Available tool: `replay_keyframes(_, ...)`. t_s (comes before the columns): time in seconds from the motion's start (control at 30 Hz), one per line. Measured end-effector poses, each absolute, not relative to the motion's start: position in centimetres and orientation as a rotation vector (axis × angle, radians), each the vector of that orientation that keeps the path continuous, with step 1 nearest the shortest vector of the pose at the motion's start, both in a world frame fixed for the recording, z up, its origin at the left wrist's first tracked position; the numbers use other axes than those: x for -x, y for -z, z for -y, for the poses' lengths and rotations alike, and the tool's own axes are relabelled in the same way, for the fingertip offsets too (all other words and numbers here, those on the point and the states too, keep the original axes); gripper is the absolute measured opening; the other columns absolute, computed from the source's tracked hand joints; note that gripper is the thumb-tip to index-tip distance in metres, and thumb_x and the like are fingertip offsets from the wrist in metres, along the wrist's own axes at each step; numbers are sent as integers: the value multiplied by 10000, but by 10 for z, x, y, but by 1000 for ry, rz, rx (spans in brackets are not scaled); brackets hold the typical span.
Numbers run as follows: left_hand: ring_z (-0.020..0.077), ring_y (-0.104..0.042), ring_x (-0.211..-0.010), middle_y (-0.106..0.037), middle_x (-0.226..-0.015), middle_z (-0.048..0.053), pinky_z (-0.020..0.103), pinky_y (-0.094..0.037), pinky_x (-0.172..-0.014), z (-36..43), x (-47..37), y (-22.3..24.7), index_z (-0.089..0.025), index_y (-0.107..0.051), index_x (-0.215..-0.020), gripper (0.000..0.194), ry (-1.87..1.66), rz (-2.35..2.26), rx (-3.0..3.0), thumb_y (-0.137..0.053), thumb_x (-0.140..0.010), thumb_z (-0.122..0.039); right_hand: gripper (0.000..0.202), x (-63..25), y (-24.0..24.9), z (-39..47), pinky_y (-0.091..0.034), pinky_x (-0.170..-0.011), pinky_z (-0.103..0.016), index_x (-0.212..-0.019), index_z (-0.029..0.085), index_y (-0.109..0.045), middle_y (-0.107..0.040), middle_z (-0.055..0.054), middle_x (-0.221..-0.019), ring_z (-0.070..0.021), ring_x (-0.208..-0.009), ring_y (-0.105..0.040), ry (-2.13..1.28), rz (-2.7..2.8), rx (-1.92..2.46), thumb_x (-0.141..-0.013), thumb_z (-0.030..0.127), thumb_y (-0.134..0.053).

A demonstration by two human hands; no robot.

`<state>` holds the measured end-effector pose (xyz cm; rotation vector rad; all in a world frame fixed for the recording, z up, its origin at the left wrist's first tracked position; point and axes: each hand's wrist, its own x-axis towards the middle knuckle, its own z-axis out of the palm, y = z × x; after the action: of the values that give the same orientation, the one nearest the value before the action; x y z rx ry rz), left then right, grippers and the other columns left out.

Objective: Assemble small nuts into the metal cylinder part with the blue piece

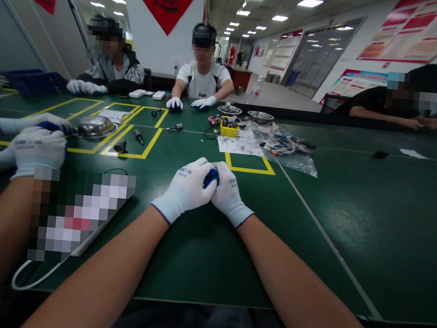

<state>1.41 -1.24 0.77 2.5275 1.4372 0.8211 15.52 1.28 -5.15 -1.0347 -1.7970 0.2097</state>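
Observation:
My left hand (188, 186) and my right hand (230, 191) meet above the green table (209, 265), both in white gloves with blue palm coating. The fingers of both are curled and pressed together. A dark spot shows between them, but whether it is a held part or just the glove's coating I cannot make out. Beyond my hands a yellow tape square (250, 170) marks the tabletop. On the left, a dark cylindrical part (120, 147) and a slim metal-and-black part (139, 136) lie inside a taped area.
A power strip (123, 204), mostly blurred, lies left of my arms. A co-worker's gloved hands (39, 151) are beside a metal bowl (96, 127). Further back are a yellow box (229, 129), a plastic bag (299, 158), steel dishes (261, 117) and a bottle (254, 91). Other people sit around the table.

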Motion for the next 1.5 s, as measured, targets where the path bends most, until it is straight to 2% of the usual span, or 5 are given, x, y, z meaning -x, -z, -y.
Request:
replay_keyframes(0.27,240,-661,-880,-660,-928,62,384,-551,-818,7,-17,0,-200,-641,-865,37,-981,-1371,-2344,-620,-881,-225,164,-156,54,-15,-567,-804,-400,-973,225,-599,-682,-91,-970,-260,-883,-663,-198,1785,1049,-813,262,-594)
replay_keyframes(0.43,225,-655,-860,-660,-906,52,367,-537,-795,6,-16,-1,-205,-629,-795,94,-968,-1351,-2328,-606,-884,-224,193,-156,53,-14,-571,-821,-406,-981,222,-604,-689,-96,-982,-267,-901,-665,-212,1785,1068,-791,250,-603)
replay_keyframes(0.9,248,-668,-907,-687,-964,69,399,-571,-848,8,-17,-3,-204,-650,-899,48,-897,-1444,-2347,-617,-869,-222,190,-157,53,-14,-556,-807,-398,-996,216,-610,-676,-97,-991,-264,-892,-654,-211,1847,1094,-817,280,-617)
replay_keyframes(1.13,245,-674,-929,-695,-948,57,401,-557,-899,4,-15,-1,-206,-627,-878,32,-934,-1390,-2287,-632,-848,-192,183,-156,55,-16,-560,-808,-388,-992,208,-614,-686,-98,-983,-256,-894,-669,-198,1808,1094,-815,250,-600)
replay_keyframes(1.5,247,-683,-876,-728,-903,63,393,-551,-858,2,-15,-4,-208,-635,-817,55,-874,-1507,-2274,-628,-867,-231,214,-155,53,-15,-577,-866,-418,-1020,208,-642,-705,-107,-1020,-270,-936,-682,-224,1817,1108,-808,206,-614)
